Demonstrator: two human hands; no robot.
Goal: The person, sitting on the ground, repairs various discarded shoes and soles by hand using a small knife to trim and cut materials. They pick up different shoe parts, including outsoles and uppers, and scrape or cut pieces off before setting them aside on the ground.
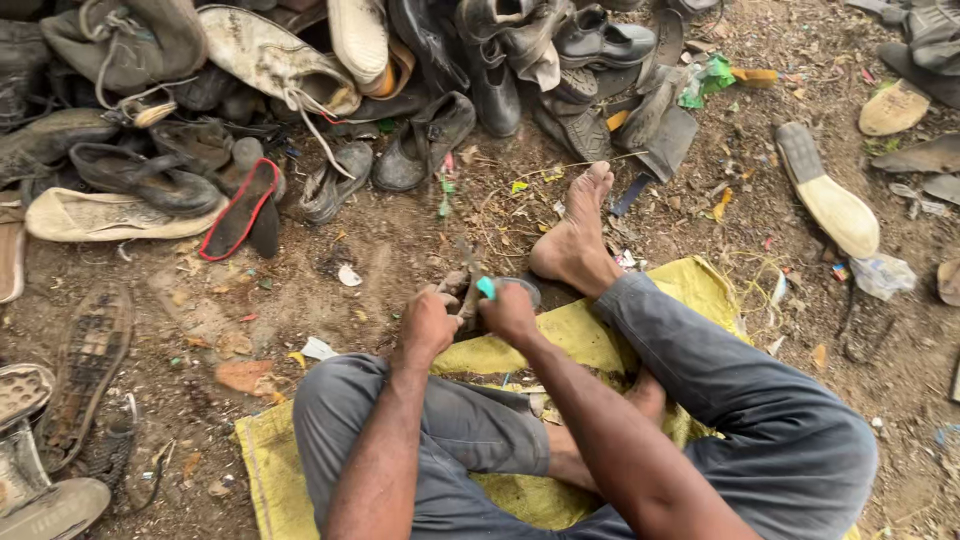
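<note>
Bare dirt (400, 250) ahead lies open; the shoe pile (300, 90) beyond and, apparently, the foot (575, 240) block passage.

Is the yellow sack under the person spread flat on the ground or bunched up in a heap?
Spread flat. The yellow sack lies open on the dirt beneath the seated legs, edges showing on both sides.

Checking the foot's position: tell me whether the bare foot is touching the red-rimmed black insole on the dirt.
Apart. The head view shows the bare foot well to the right of the red-rimmed black insole, with a plain stretch of littered dirt between them.
</note>
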